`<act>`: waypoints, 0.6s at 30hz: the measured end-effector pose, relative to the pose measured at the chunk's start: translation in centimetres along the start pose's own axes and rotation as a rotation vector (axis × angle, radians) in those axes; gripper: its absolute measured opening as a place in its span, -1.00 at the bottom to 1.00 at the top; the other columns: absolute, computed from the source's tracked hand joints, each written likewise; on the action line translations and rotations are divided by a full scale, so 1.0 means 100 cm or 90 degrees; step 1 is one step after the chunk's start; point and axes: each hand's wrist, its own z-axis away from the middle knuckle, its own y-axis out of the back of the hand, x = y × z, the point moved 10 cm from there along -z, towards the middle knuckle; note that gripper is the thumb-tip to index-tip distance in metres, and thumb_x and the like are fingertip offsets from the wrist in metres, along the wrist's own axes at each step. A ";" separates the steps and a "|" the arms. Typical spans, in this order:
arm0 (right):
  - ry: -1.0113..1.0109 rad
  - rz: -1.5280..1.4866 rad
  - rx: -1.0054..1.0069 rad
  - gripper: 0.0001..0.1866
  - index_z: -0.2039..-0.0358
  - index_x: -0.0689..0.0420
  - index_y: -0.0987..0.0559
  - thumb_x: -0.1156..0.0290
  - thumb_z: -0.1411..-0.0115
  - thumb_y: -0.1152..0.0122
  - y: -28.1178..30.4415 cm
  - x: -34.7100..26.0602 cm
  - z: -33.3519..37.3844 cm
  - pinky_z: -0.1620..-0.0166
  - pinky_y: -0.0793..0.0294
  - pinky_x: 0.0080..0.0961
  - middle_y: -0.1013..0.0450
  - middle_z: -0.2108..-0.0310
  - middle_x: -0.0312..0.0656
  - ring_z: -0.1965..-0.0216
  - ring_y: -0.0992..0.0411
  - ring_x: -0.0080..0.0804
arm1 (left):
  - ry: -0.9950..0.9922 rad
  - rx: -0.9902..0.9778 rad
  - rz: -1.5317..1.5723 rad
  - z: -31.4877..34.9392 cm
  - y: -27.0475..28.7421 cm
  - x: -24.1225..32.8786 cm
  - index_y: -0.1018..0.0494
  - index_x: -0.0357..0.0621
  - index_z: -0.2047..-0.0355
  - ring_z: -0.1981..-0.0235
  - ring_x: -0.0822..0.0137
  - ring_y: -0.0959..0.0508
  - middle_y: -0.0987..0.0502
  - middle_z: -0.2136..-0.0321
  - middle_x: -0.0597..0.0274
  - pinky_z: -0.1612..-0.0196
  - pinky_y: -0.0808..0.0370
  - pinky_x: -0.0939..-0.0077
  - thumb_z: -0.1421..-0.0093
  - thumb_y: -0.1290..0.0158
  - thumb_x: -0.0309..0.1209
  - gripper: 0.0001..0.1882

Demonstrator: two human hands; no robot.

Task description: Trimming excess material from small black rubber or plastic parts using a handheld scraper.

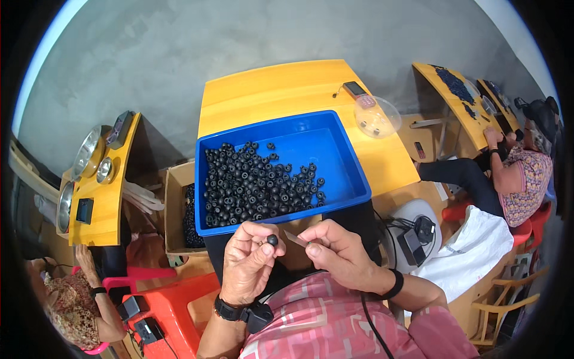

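Between the thumb and fingers of my left hand (250,263) is a small round black bead-like part (272,240), held just in front of the tray's near edge. My right hand (344,254) pinches a thin, pointed knife blade (294,239), its tip directed left at the part and a little apart from it. Beyond both hands lies a blue plastic tray (320,140). Many similar black parts (251,185), several showing a hole, are heaped over its left and middle; its blue bottom shows at the far right.
The tray rests on a yellow wooden table (269,90) with a phone (357,91) and a clear plastic bowl (388,122). An open cardboard box (174,209) stands left, a red stool (179,305) nearer. White sacking (472,245) lies right. Co-workers sit at both sides.
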 end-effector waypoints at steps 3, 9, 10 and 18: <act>0.026 0.012 -0.010 -0.78 0.01 0.24 -0.47 0.41 -0.43 -0.09 -0.009 -0.003 0.006 0.37 -0.35 -0.69 -0.43 0.44 -0.40 0.43 -0.31 -0.76 | 0.014 0.002 0.059 0.012 -0.003 -0.005 -0.46 -0.22 0.10 0.22 0.31 -0.57 -0.53 0.16 0.09 0.08 -0.54 0.46 -0.25 -0.18 -0.60 -0.77; 0.009 0.052 -0.013 -0.79 0.01 0.25 -0.47 0.47 -0.40 -0.09 -0.015 -0.001 0.018 0.38 -0.36 -0.70 -0.46 0.43 -0.35 0.45 -0.35 -0.75 | 0.042 -0.020 0.076 0.025 -0.010 -0.008 -0.48 -0.24 0.10 0.16 0.25 -0.62 -0.53 0.08 0.01 0.02 -0.58 0.41 -0.25 -0.13 -0.66 -0.78; 0.021 0.047 -0.011 -0.79 0.01 0.25 -0.47 0.47 -0.40 -0.09 -0.013 -0.004 0.019 0.37 -0.37 -0.69 -0.47 0.41 -0.34 0.44 -0.35 -0.75 | 0.048 -0.015 0.071 0.026 -0.011 -0.008 -0.48 -0.24 0.09 0.15 0.25 -0.62 -0.53 0.07 0.00 0.01 -0.58 0.41 -0.25 -0.13 -0.66 -0.78; 0.048 0.050 -0.013 -0.73 -0.02 0.26 -0.44 0.48 -0.36 -0.21 -0.011 0.003 0.014 0.30 -0.42 -0.70 -0.56 0.34 -0.29 0.32 -0.44 -0.73 | 0.075 -0.002 0.053 0.024 0.004 -0.014 -0.48 -0.24 0.08 0.12 0.22 -0.62 -0.54 0.06 -0.04 -0.03 -0.59 0.30 -0.28 -0.10 -0.64 -0.79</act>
